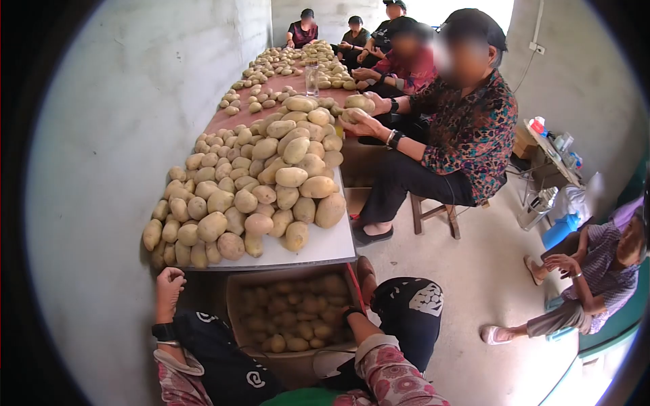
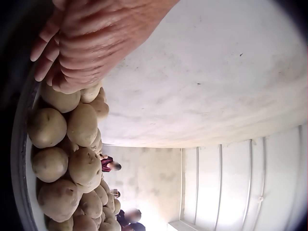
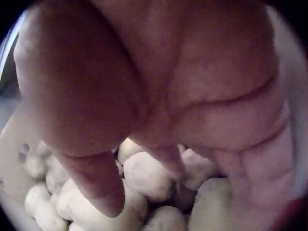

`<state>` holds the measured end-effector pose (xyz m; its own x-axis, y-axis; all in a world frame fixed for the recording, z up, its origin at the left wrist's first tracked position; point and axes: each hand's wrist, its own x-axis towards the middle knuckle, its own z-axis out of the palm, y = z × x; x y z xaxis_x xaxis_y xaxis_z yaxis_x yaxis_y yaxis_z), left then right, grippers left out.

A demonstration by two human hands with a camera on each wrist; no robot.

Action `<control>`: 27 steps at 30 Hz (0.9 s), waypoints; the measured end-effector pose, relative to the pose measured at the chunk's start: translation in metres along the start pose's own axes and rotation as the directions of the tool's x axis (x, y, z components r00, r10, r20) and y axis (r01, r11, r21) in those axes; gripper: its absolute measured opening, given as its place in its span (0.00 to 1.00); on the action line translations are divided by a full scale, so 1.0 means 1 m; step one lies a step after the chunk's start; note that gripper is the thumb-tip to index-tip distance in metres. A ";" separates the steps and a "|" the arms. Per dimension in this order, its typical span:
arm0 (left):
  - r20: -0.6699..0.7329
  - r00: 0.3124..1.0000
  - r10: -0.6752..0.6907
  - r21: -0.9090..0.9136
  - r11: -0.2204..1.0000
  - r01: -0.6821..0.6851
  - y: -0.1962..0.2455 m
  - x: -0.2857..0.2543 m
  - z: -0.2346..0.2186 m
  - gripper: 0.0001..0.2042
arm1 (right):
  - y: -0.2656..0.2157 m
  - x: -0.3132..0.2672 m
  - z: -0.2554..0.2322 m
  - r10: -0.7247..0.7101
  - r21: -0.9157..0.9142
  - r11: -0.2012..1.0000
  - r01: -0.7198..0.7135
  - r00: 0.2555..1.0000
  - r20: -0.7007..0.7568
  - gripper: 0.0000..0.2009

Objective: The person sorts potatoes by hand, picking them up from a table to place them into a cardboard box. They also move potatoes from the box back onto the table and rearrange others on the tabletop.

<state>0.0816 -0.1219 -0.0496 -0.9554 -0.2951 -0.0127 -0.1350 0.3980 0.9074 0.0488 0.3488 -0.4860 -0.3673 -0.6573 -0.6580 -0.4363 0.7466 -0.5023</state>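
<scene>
A big heap of potatoes covers the near end of the table. My left hand is by the table's near left corner, its fingers loosely bent and holding nothing. In the left wrist view, that hand hangs right beside the nearest potatoes. Below the tabletop stands a cardboard box with many potatoes inside. My right hand reaches into it, mostly hidden in the head view. Seen from the right wrist, this hand is over the potatoes, thumb and fingers pointing down among them.
On the table's right side sits a person with a potato in hand. Several more people sit farther along. A clear glass stands mid-table. The wall runs along the left. Another person sits at the right.
</scene>
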 end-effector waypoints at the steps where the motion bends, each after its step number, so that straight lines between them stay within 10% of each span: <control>1: -0.007 1.000 0.001 0.009 1.000 -0.001 -0.002 0.002 -0.001 0.04 | -0.003 0.005 -0.005 -0.010 0.005 1.000 0.010 1.000 0.001 0.25; 6: -0.010 1.000 -0.025 -0.001 1.000 0.025 -0.005 0.003 0.000 0.04 | -0.015 0.012 -0.008 -0.034 0.033 0.999 0.033 0.999 0.028 0.26; 10: -0.009 1.000 -0.024 -0.016 1.000 0.024 -0.005 0.004 0.002 0.04 | -0.017 -0.008 0.081 -0.028 0.049 0.998 0.025 0.997 0.065 0.26; 11: -0.013 1.000 -0.025 -0.014 1.000 0.025 -0.003 0.002 0.001 0.04 | -0.033 0.027 -0.016 -0.032 0.053 0.998 0.028 0.997 0.070 0.26; 27: -0.021 0.999 -0.033 -0.037 0.999 0.032 -0.011 -0.002 -0.010 0.04 | -0.071 0.008 -0.027 -0.008 0.106 0.994 -0.003 0.994 0.106 0.27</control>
<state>0.0871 -0.1343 -0.0557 -0.9446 -0.3266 -0.0340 -0.1561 0.3556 0.9215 0.0548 0.2878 -0.4409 -0.2745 -0.6487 -0.7098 -0.3451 0.7554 -0.5570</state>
